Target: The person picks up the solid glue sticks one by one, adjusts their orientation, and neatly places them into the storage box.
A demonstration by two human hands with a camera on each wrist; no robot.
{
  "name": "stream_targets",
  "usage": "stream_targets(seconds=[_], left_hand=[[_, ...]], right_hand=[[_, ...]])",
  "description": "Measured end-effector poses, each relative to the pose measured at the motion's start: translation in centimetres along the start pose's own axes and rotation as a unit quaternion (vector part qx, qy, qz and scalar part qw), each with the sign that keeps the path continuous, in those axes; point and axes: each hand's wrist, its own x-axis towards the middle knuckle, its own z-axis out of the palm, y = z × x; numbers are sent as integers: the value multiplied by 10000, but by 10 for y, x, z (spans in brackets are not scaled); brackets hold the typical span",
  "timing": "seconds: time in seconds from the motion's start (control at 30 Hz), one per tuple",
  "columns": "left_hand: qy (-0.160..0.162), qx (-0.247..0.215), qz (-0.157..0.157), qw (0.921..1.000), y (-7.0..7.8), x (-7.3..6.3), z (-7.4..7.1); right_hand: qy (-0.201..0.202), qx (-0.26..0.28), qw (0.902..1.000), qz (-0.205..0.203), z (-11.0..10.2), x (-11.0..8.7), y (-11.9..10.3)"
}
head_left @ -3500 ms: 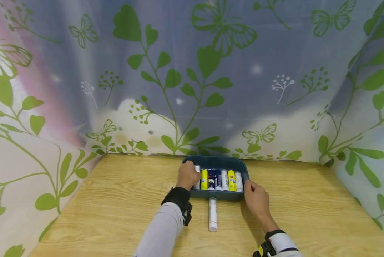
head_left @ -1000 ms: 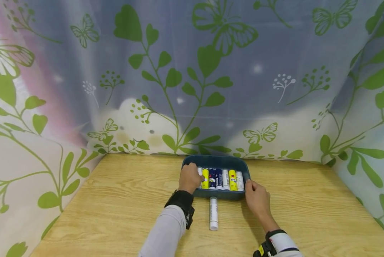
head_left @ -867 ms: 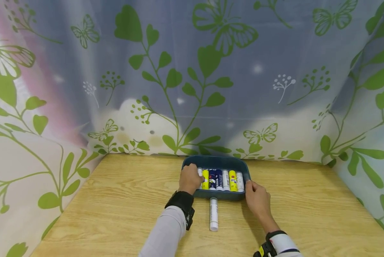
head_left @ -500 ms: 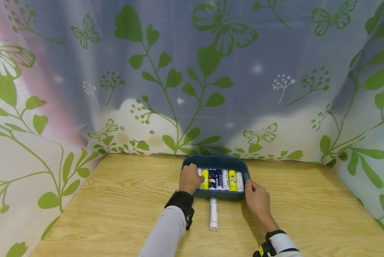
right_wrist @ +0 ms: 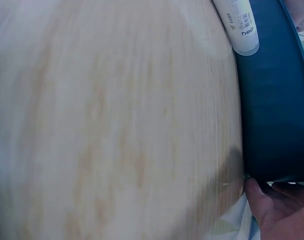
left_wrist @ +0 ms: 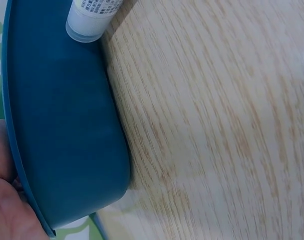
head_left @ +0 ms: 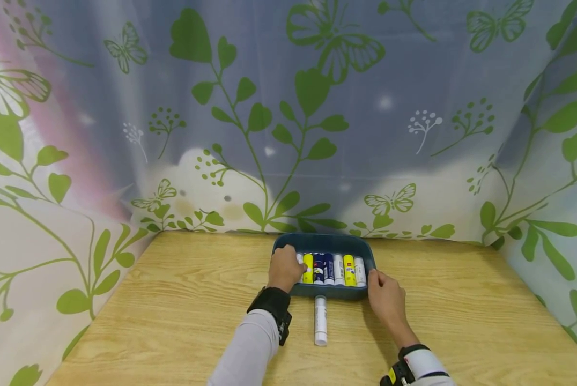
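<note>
A dark blue plastic tray point(head_left: 327, 294) stands on the table near the curtain, with a row of glue sticks in white, yellow and navy. My left hand point(head_left: 285, 268) reaches over the tray's left end and holds the leftmost white glue stick point(head_left: 300, 258), mostly hidden by the hand, beside a yellow glue stick point(head_left: 308, 269). At the right front corner, my right hand point(head_left: 386, 297) grips the tray; the right wrist view shows its thumb point(right_wrist: 257, 200) at the end wall. Another white glue stick point(head_left: 320, 321) lies on the table, its far end at the tray's front wall.
Wood-grain table point(head_left: 182, 300) spreads around the tray. A curtain point(head_left: 327, 134) with green leaves and butterflies hangs right behind the tray and along both sides.
Since the oldest frame, my left hand has shifted slightly right, and the leftmost white glue stick sits lower, level with the row. Over the last second, hands and tray look still.
</note>
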Motion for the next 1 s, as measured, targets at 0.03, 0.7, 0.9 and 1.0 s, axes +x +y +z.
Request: stream_targets(seconds=[0.03, 0.7, 0.9, 1.0], left_hand=[[0, -2, 17, 10000, 0, 0, 0], [167, 218, 190, 9994, 3, -3, -2], [175, 176, 211, 9995, 3, -4, -3], [152, 141, 204, 9996, 3, -5, -3]], right_hand=[[-5, -4, 10000, 3, 0, 0, 0], [12, -41, 10000, -20, -1, -1, -1], [-63, -40, 10000, 19, -2, -1, -2], [-78, -38, 10000, 41, -2, -1, -2]])
